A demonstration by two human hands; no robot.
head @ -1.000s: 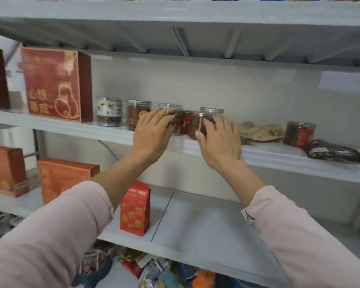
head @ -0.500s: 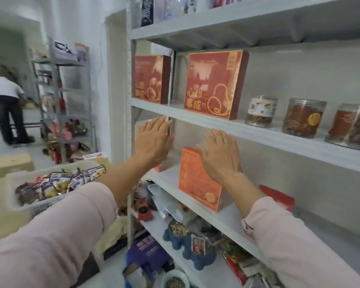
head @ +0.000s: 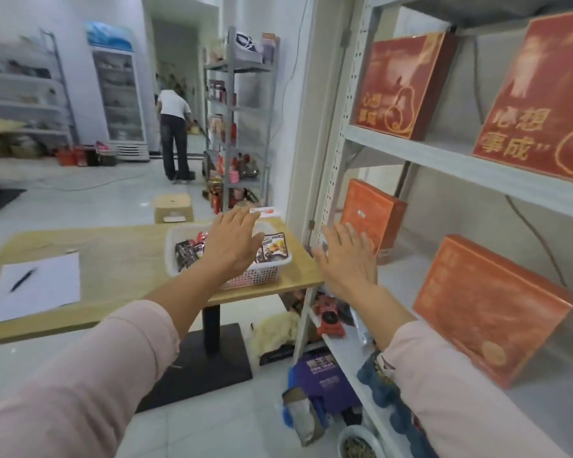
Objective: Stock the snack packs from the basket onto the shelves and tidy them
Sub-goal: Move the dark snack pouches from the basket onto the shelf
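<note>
Left hand (head: 232, 239): held out palm down over the basket, covering part of what lies in it. Whether it touches the packs cannot be told.
Left grip: fingers straight and close together, holding nothing.
Right hand (head: 348, 262): held out palm down beside the tabletop's right edge, in front of the shelf unit's upright post.
Right grip: fingers straight and slightly spread, holding nothing.
Snack packs (head: 273, 249): lying in the basket. One with a yellow picture leans at the right end, and dark ones are piled toward the left.
Basket (head: 255, 277): white plastic with a perforated wall, standing near the right end of the tabletop.
Tabletop (head: 113, 259): light wood on a black pedestal. A sheet of paper (head: 37, 287) lies at its left end with a pen (head: 23, 279) on it.
Shelves (head: 444, 153): a white metal unit on the right. Two red boxes (head: 401, 87) stand on the upper board and two orange boxes (head: 490, 312) on the board below. Mixed goods sit on the lowest levels.
Room behind: a person (head: 174, 133) stands with their back turned near a stocked rack (head: 242, 110). A cardboard box (head: 173, 208) sits on the floor, and a glass-door fridge (head: 119, 94) stands against the far wall.
</note>
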